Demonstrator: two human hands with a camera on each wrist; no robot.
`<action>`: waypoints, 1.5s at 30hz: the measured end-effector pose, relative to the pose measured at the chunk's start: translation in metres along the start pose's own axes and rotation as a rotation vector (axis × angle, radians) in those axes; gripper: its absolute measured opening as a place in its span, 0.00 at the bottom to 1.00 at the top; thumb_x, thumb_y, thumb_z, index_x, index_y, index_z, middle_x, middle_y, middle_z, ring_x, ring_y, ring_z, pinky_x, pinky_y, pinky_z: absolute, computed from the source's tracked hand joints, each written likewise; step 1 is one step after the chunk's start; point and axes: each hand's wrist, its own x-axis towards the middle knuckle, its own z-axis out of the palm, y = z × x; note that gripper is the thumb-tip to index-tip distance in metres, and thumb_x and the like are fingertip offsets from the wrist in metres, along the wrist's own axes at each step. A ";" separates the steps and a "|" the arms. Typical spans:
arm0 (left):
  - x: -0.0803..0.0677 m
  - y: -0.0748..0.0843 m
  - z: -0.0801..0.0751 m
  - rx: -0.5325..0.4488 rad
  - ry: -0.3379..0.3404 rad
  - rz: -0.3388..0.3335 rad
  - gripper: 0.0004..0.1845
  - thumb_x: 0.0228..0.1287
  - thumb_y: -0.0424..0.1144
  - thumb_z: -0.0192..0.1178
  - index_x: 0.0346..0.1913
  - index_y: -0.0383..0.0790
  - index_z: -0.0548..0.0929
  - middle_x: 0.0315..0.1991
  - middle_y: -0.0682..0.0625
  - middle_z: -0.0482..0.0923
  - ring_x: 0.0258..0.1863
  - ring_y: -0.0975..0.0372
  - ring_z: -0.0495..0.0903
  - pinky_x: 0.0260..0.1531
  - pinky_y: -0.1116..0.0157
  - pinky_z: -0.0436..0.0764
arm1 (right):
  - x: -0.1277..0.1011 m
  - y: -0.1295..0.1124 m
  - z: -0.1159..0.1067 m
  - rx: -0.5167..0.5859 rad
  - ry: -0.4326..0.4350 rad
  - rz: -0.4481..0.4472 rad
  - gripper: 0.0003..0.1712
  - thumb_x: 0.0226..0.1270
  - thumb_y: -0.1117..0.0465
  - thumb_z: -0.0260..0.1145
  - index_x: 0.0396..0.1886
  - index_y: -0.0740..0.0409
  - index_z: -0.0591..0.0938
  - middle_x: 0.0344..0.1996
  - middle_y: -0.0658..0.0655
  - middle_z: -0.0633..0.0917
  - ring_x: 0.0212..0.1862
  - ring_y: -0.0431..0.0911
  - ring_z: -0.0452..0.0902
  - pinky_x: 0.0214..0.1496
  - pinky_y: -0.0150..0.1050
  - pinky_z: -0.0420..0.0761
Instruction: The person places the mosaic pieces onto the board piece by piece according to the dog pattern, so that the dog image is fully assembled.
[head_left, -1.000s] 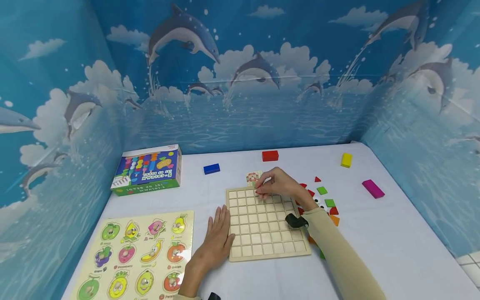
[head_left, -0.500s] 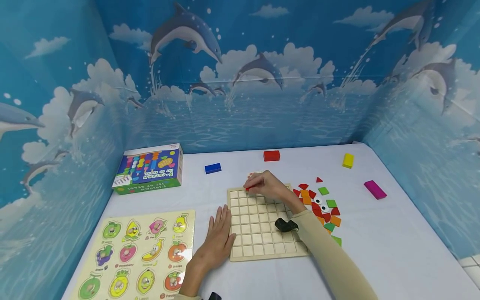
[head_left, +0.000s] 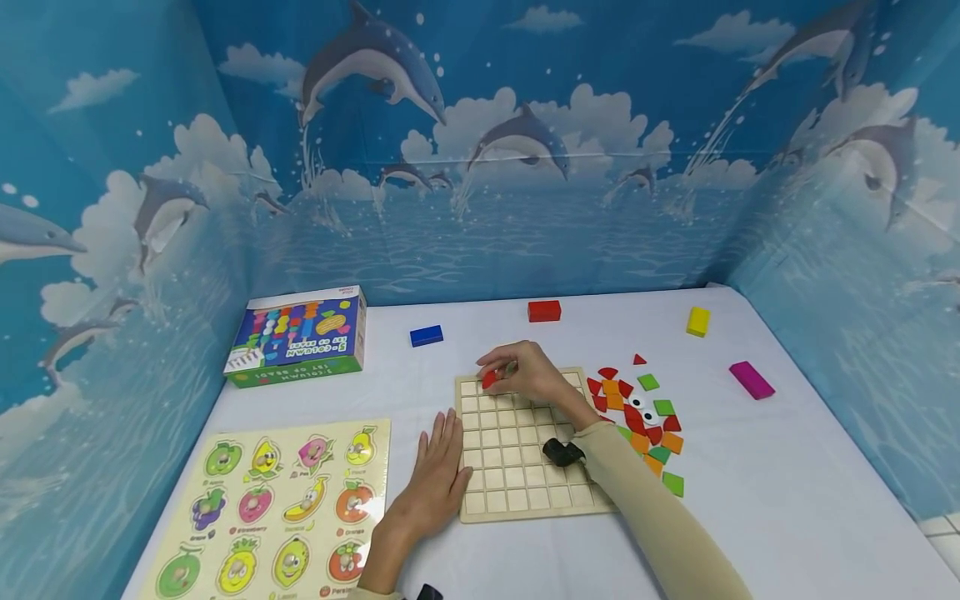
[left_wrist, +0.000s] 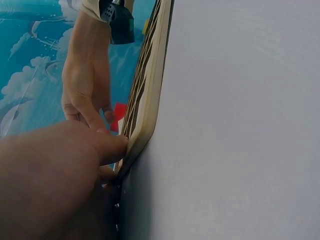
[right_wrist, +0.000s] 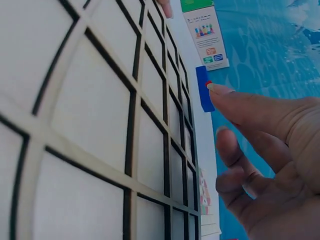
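Right hand: we see our right hand (head_left: 528, 372) over the far left corner of the wooden grid board (head_left: 525, 467), fingertips pinching a small red piece (head_left: 489, 379) just above the top row of cells.
Red piece: it sits between thumb and fingers, close to the board; we cannot tell whether it touches the surface.
Left hand: our left hand (head_left: 435, 483) lies flat on the white table (head_left: 750, 517), fingers straight, their tips against the board's left edge.
Left wrist view: our thumb presses the board's side (left_wrist: 145, 115), and the red piece (left_wrist: 118, 116) shows beyond it under the other hand.
Loose pieces: a heap of red, orange and green tiles (head_left: 645, 421) lies just right of the board.
Blocks: a blue block (head_left: 426, 335), a red block (head_left: 543, 311), a yellow block (head_left: 697, 321) and a magenta block (head_left: 752, 380) lie well apart farther out.
Left side: a fruit puzzle (head_left: 273, 508) lies near us, with a coloured box (head_left: 297, 337) behind it.
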 end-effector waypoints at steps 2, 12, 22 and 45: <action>0.000 0.000 0.000 0.004 0.000 -0.001 0.39 0.87 0.42 0.51 0.87 0.32 0.45 0.89 0.42 0.35 0.88 0.53 0.30 0.78 0.70 0.17 | 0.002 0.000 0.002 0.003 -0.019 -0.006 0.26 0.59 0.75 0.81 0.58 0.68 0.89 0.44 0.58 0.94 0.38 0.48 0.85 0.41 0.37 0.84; -0.001 0.001 0.000 -0.021 0.002 0.000 0.39 0.86 0.43 0.52 0.87 0.31 0.47 0.89 0.42 0.36 0.88 0.53 0.31 0.78 0.69 0.18 | 0.007 0.006 0.007 0.006 -0.057 0.045 0.31 0.59 0.77 0.80 0.64 0.68 0.86 0.46 0.59 0.94 0.34 0.43 0.80 0.39 0.34 0.83; -0.002 0.002 -0.001 -0.038 0.000 0.004 0.39 0.86 0.42 0.52 0.87 0.31 0.47 0.89 0.42 0.36 0.88 0.52 0.31 0.78 0.69 0.18 | 0.001 0.005 0.003 -0.127 0.003 -0.006 0.17 0.59 0.74 0.81 0.49 0.66 0.92 0.36 0.57 0.91 0.36 0.47 0.83 0.53 0.46 0.89; -0.002 0.002 0.001 -0.024 0.023 0.009 0.39 0.85 0.41 0.52 0.87 0.31 0.46 0.89 0.41 0.36 0.88 0.51 0.32 0.78 0.70 0.19 | -0.046 0.014 -0.064 -0.103 0.093 0.006 0.20 0.72 0.69 0.75 0.61 0.70 0.87 0.40 0.57 0.90 0.42 0.49 0.85 0.44 0.39 0.86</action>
